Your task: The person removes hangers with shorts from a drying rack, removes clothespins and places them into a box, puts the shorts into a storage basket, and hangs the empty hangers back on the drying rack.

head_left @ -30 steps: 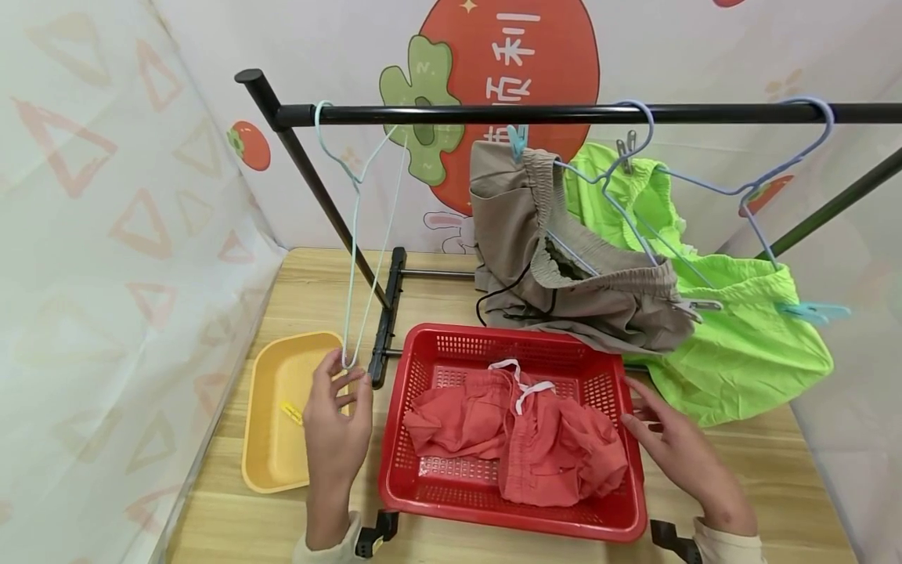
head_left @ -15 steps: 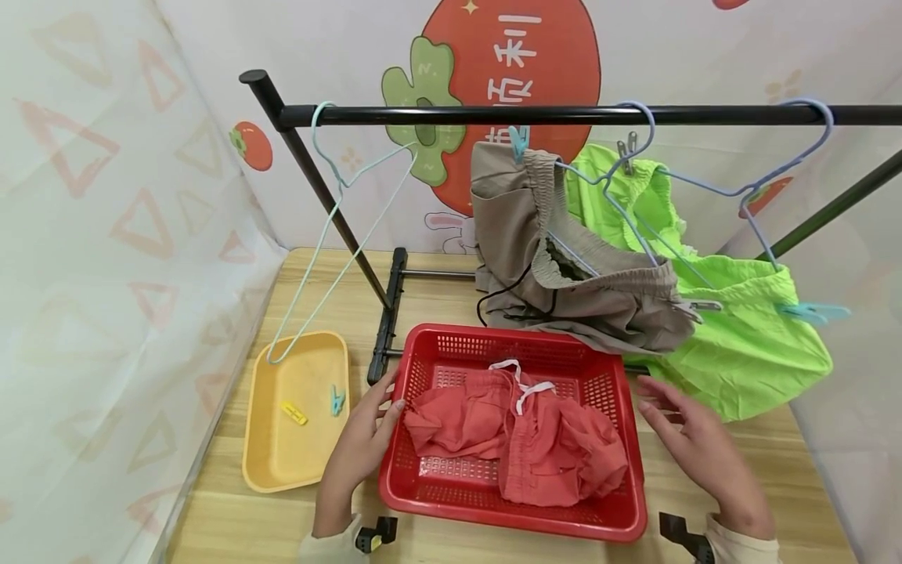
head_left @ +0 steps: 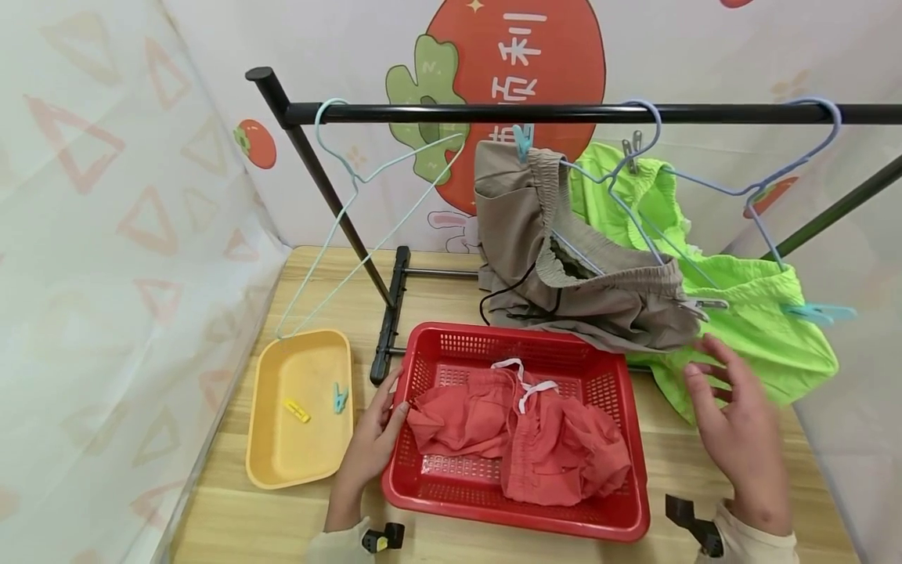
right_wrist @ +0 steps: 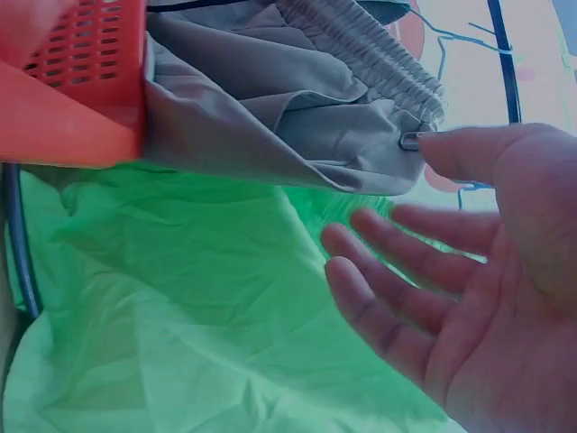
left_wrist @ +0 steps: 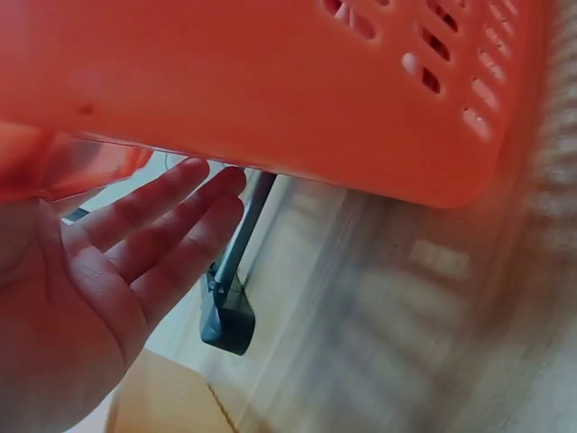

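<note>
A red perforated basket (head_left: 517, 521) holds red shorts (head_left: 557, 446) with a white drawstring. At its left rim rests my left hand (head_left: 372, 439), fingers along the outer wall and thumb at the rim. The left wrist view shows those fingers nearly straight against the basket's side (left_wrist: 225, 108). My right hand (head_left: 747, 427) is raised right of the basket, fingers spread and holding nothing. It is in front of the hanging lime-green shorts (right_wrist: 180, 298), its thumb near the clip on the grey-brown shorts (right_wrist: 261, 99). A bare mint-green hanger (head_left: 355, 180) hangs on the rack's left.
The black rack rod (head_left: 423, 114) runs across the back, its foot (head_left: 386, 337) standing between the basket and a yellow tray (head_left: 301, 470). In the tray lie a yellow clothespin (head_left: 297, 411) and a blue clothespin (head_left: 340, 398). Clothespins fix both hanging shorts to blue hangers (head_left: 627, 157).
My left hand has let go of the mint-green hanger and moved down to the basket's left rim; the hanger has swung. My right hand has moved from the basket's right rim outward, toward the hanging shorts.
</note>
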Demonstrator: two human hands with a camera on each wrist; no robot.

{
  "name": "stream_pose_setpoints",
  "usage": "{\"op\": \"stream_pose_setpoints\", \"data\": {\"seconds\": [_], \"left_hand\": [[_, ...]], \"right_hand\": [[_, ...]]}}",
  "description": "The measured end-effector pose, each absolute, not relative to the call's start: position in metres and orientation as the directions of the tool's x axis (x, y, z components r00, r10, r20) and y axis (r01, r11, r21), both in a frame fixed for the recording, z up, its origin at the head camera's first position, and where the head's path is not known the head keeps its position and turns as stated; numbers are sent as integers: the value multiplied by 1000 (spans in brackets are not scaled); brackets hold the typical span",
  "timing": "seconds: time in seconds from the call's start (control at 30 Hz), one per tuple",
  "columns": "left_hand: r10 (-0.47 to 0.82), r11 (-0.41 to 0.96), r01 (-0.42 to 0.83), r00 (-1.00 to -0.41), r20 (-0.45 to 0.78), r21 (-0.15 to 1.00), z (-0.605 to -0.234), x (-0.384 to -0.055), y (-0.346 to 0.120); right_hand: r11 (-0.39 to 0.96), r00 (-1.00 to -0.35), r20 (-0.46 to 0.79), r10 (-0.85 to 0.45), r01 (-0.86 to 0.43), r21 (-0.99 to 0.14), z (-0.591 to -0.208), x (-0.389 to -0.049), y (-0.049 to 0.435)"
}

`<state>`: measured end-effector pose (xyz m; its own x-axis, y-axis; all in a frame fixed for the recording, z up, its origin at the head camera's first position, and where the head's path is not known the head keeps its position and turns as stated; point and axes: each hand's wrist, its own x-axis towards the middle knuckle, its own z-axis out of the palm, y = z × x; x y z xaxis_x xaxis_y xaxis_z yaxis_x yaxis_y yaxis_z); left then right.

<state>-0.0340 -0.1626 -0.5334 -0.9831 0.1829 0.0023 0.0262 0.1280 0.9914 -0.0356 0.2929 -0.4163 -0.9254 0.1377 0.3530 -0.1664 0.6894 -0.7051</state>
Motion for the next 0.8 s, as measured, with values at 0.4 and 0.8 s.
{"op": "stream_pose_setpoints", "data": {"seconds": [0.4,0.8], "left_hand": [[127,100,-15,-991,-28,995,-541,-34,-161],[86,41,-64,-994,-68,997,-544,-32,-159]], "right_hand": [[710,-915,356,189,-123,-693,-402,-60,287],[709,-858,473,201,-206,-675,-406,-81,278]]}}
